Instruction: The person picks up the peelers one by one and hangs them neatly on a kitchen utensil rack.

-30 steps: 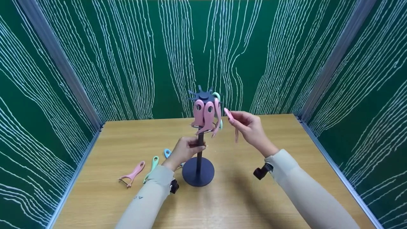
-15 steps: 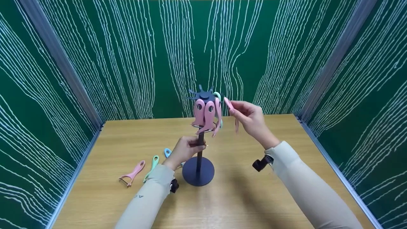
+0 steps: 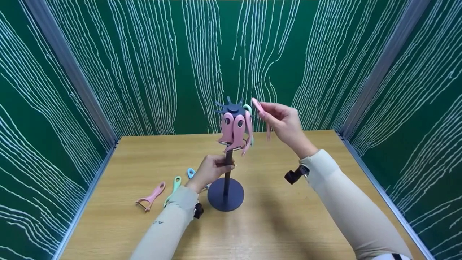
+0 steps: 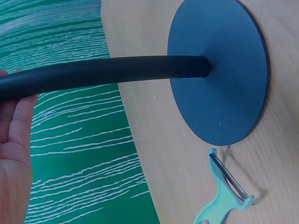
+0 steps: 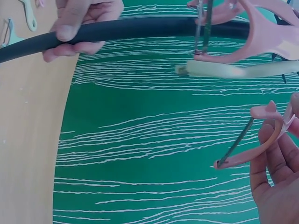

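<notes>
My left hand (image 3: 212,169) grips the dark pole (image 4: 117,72) of an upright stand with a round base (image 3: 234,203). Its top is a ring of short hooks (image 3: 233,109). Several peelers hang there: pink peelers (image 3: 238,130) at the front and right, and a pale green peeler (image 3: 247,108) partly hidden behind them. To the right of the hooks, my right hand (image 3: 283,117) pinches another pink peeler (image 3: 256,104) by its handle, head downward. In the right wrist view, its blade end (image 5: 247,156) hangs apart from the hanging peelers.
On the wooden table (image 3: 119,224), left of the stand, lie a pink peeler (image 3: 155,194), a green peeler (image 3: 176,184) and a blue peeler (image 3: 190,173); my left arm partly covers the last two. Green walls (image 3: 144,72) with white lines enclose the table.
My right hand has risen with the pink peeler, from beside the hanging peelers to about the height of the hooks. My left hand keeps its grip on the pole.
</notes>
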Available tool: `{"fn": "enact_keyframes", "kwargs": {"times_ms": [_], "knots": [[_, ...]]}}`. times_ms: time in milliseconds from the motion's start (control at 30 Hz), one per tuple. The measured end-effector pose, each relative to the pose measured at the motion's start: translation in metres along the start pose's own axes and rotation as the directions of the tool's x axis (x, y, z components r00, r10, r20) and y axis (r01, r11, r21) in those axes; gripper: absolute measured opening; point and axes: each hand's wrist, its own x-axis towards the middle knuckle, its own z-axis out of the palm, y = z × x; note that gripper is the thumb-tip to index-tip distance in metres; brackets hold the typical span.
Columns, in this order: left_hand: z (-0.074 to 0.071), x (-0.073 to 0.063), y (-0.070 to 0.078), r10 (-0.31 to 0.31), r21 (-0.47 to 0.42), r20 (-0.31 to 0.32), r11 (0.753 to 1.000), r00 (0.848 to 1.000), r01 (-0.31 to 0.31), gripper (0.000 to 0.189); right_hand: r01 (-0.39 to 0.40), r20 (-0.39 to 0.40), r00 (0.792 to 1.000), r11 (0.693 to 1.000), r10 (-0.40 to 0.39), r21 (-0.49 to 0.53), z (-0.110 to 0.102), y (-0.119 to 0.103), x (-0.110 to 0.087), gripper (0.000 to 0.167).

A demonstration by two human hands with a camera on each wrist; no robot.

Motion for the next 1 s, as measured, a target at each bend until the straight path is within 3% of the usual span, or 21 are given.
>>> {"fn": "enact_keyframes", "kwargs": {"times_ms": [500,1000], "knots": [[0.000,0.001,0.000,-0.019,0.021,-0.011,1.000,1.000,0.019,0.011,-0.042,0.039,0.998,0.999,0.043,-0.031,0.006,-0.012,0.020,0.030],[0.001,0.000,0.002,-0.038,-0.003,-0.021,0.999,0.999,0.038,0.013,-0.077,0.172,0.983,0.995,0.065,0.062,0.011,-0.010,0.021,0.035]]}}
